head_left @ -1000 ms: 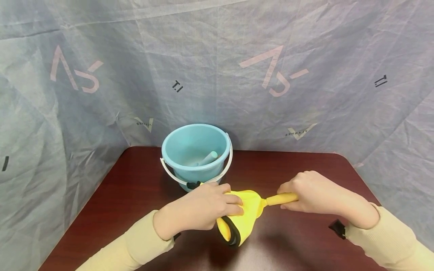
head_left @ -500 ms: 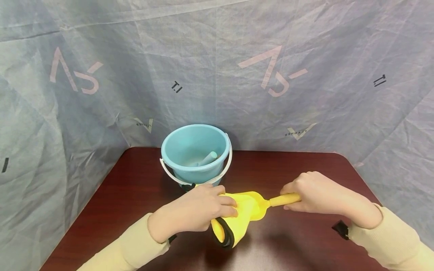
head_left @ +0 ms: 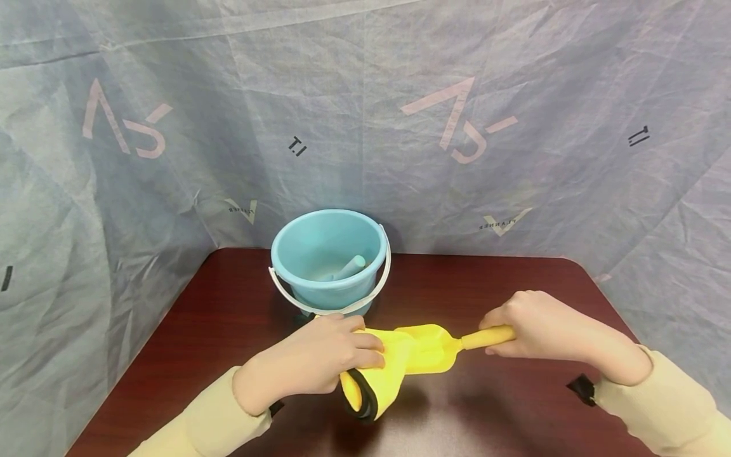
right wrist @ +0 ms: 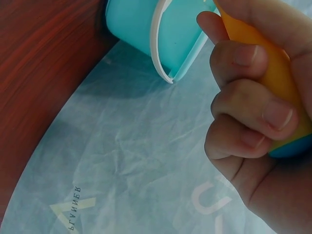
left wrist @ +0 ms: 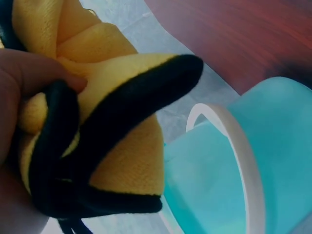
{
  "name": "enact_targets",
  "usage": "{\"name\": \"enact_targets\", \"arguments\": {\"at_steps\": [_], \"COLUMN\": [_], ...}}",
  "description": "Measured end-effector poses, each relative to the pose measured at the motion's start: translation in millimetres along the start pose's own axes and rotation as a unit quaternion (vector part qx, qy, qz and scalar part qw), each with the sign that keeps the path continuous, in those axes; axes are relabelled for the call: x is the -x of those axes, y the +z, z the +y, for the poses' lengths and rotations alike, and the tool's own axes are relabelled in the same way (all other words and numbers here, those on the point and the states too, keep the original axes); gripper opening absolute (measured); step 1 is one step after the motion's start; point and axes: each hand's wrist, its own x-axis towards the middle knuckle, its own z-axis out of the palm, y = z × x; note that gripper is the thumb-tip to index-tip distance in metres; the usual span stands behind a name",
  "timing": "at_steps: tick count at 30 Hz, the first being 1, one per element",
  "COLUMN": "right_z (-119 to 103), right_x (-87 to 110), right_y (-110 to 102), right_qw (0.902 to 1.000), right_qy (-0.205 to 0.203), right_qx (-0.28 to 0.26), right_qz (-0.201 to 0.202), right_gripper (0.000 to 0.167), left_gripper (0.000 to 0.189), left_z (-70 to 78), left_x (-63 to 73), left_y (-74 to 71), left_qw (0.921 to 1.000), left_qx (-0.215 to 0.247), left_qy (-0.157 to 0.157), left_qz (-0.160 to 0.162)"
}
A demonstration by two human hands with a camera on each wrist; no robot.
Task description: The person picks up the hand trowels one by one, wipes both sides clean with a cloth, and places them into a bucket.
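Note:
My left hand holds a bunched yellow cloth with black edging; its folds and fluffy surface show in the left wrist view. The cloth lies over part of the blade of a yellow toy shovel, hiding the blade's far end. On the right, my right hand grips the shovel's handle, with fingers curled round it. Both hands are above the table. Behind the left hand stands a light blue bucket with a white handle hanging at its front.
Inside the bucket leans a light blue, stick-like handle; what it belongs to is hidden. Everything stands on a dark red wooden table. Grey printed fabric hangs behind and at both sides.
My left hand and the cloth have slid left along the shovel, so more of its blade shows. My right hand has shifted slightly right with the handle. The bucket stays in place.

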Motion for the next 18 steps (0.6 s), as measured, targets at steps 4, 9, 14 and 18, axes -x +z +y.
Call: {"name": "enact_targets", "arguments": {"at_steps": [4, 9, 14, 18], "right_z": [2, 4, 6, 6], "right_x": [1.7, 3.6, 5.6, 7.2], "right_y": [0, 1, 2, 2], "right_qw": [0.9999, 0.9999, 0.9998, 0.9997], "right_qy": [-0.005, -0.001, -0.006, -0.006], "right_qx": [0.0, -0.001, 0.001, 0.002], "right_qz": [0.011, 0.01, 0.017, 0.022], "right_gripper": [0.022, 0.021, 0.022, 0.022], "left_gripper": [0.054, 0.056, 0.056, 0.057], "left_z": [-2.5, -3.6, -2.9, -3.9], "left_x": [6.2, 14.3, 23.7, 31.2], "left_y": [-0.2, 3.8, 9.4, 14.1], "left_qw": [0.9998, 0.9997, 0.9991, 0.9983], "left_qx": [0.007, 0.018, 0.02, 0.021], "left_qy": [0.001, -0.009, -0.036, -0.054], "left_qz": [0.017, 0.013, 0.007, 0.007]}}
